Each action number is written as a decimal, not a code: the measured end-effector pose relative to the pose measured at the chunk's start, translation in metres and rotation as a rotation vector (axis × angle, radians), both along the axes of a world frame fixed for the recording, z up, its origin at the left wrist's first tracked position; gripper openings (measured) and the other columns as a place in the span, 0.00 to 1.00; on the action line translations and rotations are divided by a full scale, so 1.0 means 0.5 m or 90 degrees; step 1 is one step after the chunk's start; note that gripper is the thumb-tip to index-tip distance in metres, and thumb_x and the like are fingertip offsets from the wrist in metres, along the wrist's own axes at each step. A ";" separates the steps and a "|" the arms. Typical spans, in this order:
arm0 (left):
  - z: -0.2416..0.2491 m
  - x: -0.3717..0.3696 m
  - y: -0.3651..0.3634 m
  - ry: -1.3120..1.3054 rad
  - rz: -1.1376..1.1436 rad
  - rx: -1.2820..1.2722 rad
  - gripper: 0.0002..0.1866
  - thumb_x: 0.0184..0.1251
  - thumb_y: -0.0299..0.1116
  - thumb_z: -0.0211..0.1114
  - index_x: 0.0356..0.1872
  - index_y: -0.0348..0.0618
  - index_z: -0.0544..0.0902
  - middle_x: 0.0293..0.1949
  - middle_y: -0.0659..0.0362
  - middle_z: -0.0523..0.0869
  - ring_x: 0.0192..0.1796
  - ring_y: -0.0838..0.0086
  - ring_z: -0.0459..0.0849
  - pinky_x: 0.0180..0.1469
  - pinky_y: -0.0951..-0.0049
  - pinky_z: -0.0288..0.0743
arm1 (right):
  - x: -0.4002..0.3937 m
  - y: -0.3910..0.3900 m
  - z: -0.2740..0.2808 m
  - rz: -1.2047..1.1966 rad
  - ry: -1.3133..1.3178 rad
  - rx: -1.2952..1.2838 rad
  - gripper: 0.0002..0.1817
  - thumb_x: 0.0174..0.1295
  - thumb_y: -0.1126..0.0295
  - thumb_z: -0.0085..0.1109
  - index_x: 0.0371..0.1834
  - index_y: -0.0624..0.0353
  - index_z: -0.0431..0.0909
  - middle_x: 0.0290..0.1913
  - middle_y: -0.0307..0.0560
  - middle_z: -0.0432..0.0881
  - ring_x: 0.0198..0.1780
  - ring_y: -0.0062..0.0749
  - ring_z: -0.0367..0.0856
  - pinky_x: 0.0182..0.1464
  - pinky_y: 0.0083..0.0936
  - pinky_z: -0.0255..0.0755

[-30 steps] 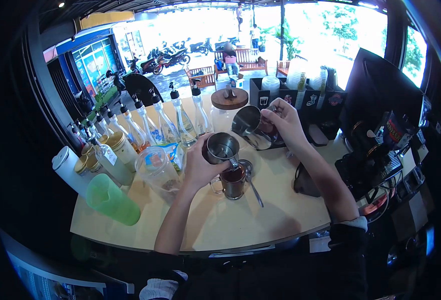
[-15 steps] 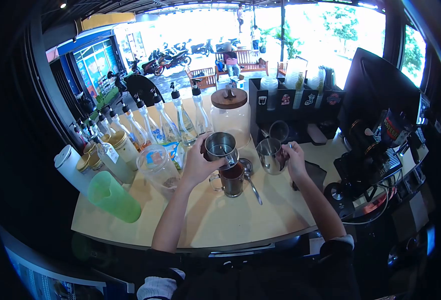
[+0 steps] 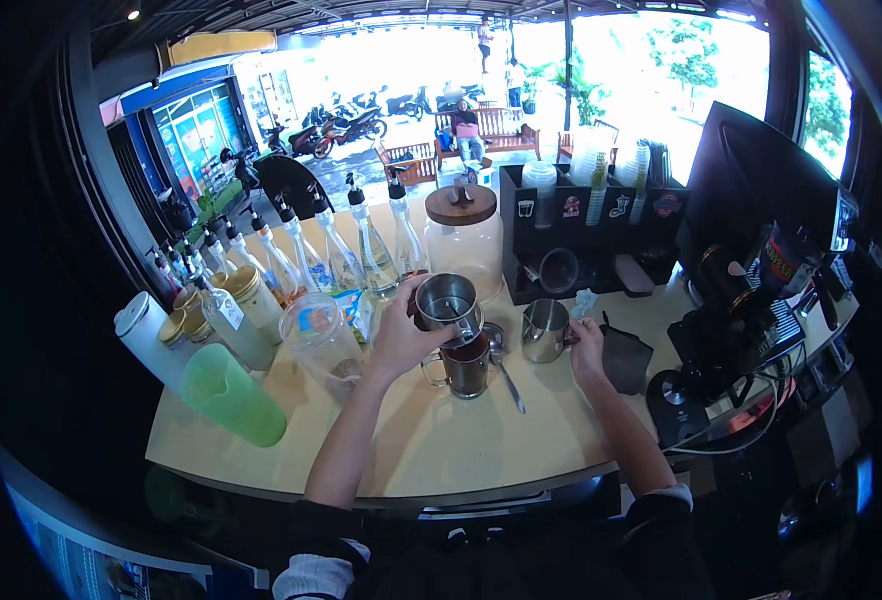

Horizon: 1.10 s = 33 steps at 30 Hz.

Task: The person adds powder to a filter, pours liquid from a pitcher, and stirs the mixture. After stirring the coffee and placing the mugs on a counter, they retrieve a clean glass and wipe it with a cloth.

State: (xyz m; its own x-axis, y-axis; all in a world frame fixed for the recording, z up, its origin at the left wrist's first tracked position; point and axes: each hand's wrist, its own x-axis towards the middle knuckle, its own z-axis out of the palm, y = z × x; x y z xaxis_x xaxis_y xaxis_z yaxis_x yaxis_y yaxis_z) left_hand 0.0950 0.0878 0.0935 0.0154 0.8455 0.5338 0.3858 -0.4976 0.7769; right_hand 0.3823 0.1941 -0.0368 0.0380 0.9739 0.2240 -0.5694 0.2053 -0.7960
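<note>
Step needs steady handling: hold the steel cup [image 3: 448, 300] level over the glass mug [image 3: 468, 372], left wrist quiet, any tilt slow, since its rim looks open and the mug sits right below the left fingers. For the milk pitcher [image 3: 543, 332], best let its base sit flat before the grip loosens, upright, handle toward the right fingers, clear of the spoon [image 3: 510, 384]. A jerk on either side could knock the mug or spill the dark liquid in it.

Left hand [image 3: 401, 338]: fingers curled round the steel cup, thumb across its near side by the handle, grip closed. Right hand [image 3: 589, 352]: fingers closed on the milk pitcher's handle, pitcher upright; can't tell if its base touches the bench [image 3: 421, 455].

Glass mug is just below the left fingers, dark liquid inside, handle out to the left. Spoon lies between the mug and the right fingers. Dark cloth [image 3: 626, 358] is just right of the right fingers. Clear plastic jug [image 3: 319, 345] is left of the left fingers, green jug [image 3: 233, 395] farther left, wooden-lidded glass jar [image 3: 464, 250] beyond both hands' fingers
</note>
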 end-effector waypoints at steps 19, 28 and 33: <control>0.011 0.002 0.009 -0.019 -0.020 -0.013 0.39 0.38 0.21 0.74 0.58 0.37 0.68 0.53 0.54 0.78 0.58 0.70 0.76 0.64 0.70 0.65 | -0.046 -0.161 0.053 -0.017 -0.723 0.308 0.17 0.53 0.74 0.63 0.45 0.61 0.70 0.38 0.48 0.71 0.34 0.35 0.72 0.39 0.28 0.70; 0.014 -0.001 0.008 -0.007 -0.009 0.029 0.38 0.39 0.27 0.77 0.57 0.35 0.69 0.50 0.52 0.80 0.53 0.69 0.80 0.60 0.69 0.71 | -0.092 -0.161 0.037 0.051 -0.874 0.265 0.18 0.53 0.69 0.64 0.42 0.68 0.73 0.40 0.59 0.77 0.42 0.50 0.79 0.43 0.38 0.72; 0.009 0.003 0.011 -0.025 -0.013 0.030 0.38 0.39 0.26 0.77 0.57 0.34 0.69 0.50 0.52 0.80 0.54 0.69 0.79 0.61 0.70 0.70 | -0.105 -0.153 0.030 0.023 -0.894 0.255 0.12 0.50 0.69 0.64 0.30 0.70 0.78 0.24 0.55 0.80 0.26 0.41 0.82 0.32 0.32 0.74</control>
State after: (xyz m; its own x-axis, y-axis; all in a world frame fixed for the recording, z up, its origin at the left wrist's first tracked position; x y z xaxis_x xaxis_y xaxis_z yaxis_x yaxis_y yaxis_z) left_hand 0.0963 0.0932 0.0979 0.0107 0.8192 0.5734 0.3453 -0.5412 0.7667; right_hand 0.3299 0.1175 -0.0217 -0.4581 0.8345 0.3062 0.6016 0.5446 -0.5844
